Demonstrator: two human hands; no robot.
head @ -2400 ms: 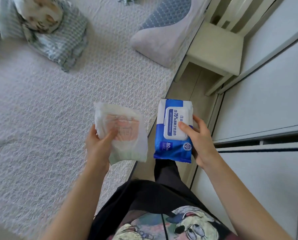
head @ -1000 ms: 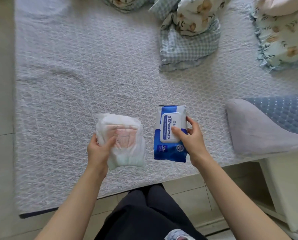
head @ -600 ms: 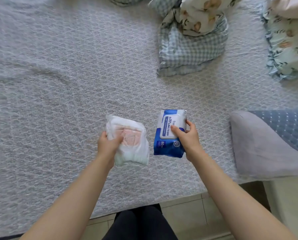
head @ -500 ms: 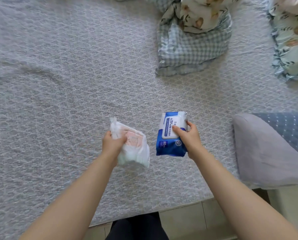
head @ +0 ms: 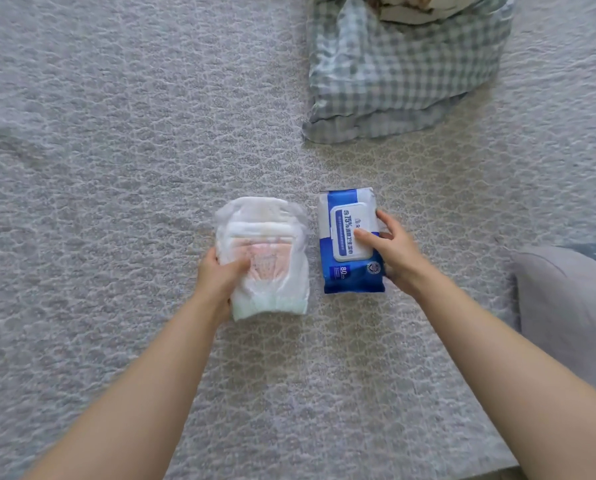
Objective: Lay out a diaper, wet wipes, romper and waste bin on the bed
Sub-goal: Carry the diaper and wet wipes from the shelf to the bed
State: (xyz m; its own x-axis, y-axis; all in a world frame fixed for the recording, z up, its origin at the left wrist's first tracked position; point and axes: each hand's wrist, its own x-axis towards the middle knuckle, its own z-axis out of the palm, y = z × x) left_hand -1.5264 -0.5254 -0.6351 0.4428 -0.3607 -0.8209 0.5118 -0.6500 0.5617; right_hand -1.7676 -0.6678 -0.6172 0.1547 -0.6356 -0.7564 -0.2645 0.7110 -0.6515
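A folded white diaper [head: 267,244] with a pink print lies flat on the grey textured bed cover [head: 116,168], and my left hand [head: 217,282] grips its lower left corner. Right beside it lies a blue and white wet wipes pack [head: 350,237], lid up. My right hand [head: 393,254] holds the pack's right side, thumb on the lid. Both items rest side by side in the middle of the bed. No romper or waste bin is in sight.
A crumpled blue checked quilt [head: 404,67] lies at the far right of the bed. A grey pillow [head: 573,313] sits at the right edge. Open bed cover stretches to the left and toward me.
I turned from the bedside to face the bed and reached forward. Both hands lowered the diaper and the wipes pack onto the cover, side by side.
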